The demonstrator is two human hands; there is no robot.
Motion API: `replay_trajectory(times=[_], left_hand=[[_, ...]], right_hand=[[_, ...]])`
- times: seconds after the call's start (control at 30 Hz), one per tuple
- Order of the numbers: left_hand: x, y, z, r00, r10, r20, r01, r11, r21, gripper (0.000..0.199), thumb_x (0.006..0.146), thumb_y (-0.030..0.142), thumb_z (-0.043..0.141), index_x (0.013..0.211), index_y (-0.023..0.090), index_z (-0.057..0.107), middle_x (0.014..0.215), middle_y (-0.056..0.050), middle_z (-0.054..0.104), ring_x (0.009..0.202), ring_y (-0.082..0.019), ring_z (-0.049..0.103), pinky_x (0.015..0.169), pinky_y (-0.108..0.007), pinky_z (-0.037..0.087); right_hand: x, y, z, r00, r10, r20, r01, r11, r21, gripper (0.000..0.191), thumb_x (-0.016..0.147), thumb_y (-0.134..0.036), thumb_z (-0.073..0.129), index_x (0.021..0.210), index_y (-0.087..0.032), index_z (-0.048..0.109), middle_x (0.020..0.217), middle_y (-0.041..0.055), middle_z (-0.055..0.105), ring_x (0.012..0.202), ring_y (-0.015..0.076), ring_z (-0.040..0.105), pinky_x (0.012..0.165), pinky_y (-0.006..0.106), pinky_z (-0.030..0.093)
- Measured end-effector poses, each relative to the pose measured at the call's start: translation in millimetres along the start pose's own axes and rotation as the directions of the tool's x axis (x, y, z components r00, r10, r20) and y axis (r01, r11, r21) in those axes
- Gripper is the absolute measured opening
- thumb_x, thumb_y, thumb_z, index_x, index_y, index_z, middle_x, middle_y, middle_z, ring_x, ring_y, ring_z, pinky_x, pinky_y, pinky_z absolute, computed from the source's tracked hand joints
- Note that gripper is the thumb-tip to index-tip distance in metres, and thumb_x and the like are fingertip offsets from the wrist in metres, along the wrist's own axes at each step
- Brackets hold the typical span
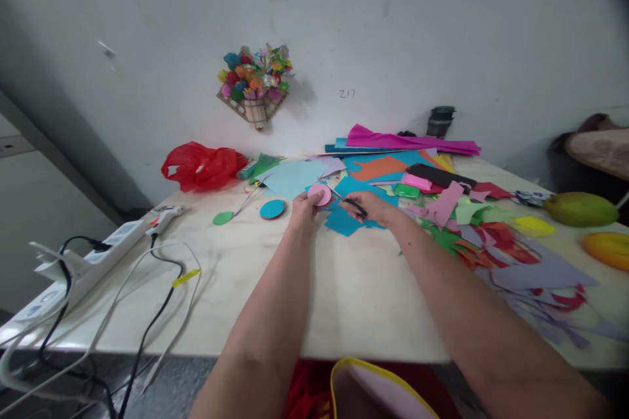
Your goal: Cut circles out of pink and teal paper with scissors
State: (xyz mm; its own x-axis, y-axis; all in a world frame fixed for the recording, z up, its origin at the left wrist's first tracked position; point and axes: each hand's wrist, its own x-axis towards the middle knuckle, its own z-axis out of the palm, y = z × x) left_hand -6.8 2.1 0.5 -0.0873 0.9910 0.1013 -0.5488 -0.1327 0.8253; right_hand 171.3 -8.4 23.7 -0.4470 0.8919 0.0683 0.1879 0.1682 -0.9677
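Note:
My left hand point(304, 205) pinches a pink paper disc point(320, 194) just above the table, its thumb lying on the disc's face. Closed around the dark handles of a pair of scissors point(354, 207) is my right hand point(369, 205). The scissor blades point up and left, close to the disc's right edge; whether they touch it I cannot tell. Blue paper point(344, 219) lies beneath and beside the scissors. Left of my hands are a blue disc point(272, 209) with a reddish edge showing below it, and a green disc point(223, 218) at the end of a thin stem.
Paper scraps point(491, 242) cover the table's right side, near a green mango point(580, 209) and an orange fruit point(607, 249). A black phone-like slab point(441, 176) lies behind them. At left are a power strip point(93, 268), cables and a red plastic bag point(201, 167). Paper flowers point(255, 78) hang on the wall.

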Motion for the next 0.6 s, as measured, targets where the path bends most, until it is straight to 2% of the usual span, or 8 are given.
replay_trajectory(times=[0.23,0.6], left_hand=[[0.4,0.4,-1.2,1.000,-0.012,-0.009,0.012,1.000,-0.012,0.034,0.058,0.016,0.082,0.086,0.009,0.066,0.083,-0.012,0.071,0.087,-0.026,0.070,0.085,-0.041,0.056],[-0.3,2.3,-0.3,0.999,-0.035,-0.006,0.034,0.999,-0.040,0.021,0.058,0.011,0.079,0.075,0.008,0.067,0.078,-0.011,0.072,0.076,-0.022,0.069,0.083,-0.041,0.057]], right_hand=[[0.4,0.1,-0.3,1.000,0.010,-0.016,-0.010,1.000,0.013,0.033,0.069,-0.042,0.073,0.059,-0.019,0.052,0.046,-0.0038,0.047,0.039,0.0078,0.039,0.038,0.023,0.029],[0.6,0.3,-1.2,0.999,0.031,-0.027,-0.030,0.999,0.029,0.032,0.065,-0.040,0.076,0.060,-0.018,0.053,0.046,-0.0039,0.047,0.039,0.0078,0.039,0.037,0.023,0.027]])
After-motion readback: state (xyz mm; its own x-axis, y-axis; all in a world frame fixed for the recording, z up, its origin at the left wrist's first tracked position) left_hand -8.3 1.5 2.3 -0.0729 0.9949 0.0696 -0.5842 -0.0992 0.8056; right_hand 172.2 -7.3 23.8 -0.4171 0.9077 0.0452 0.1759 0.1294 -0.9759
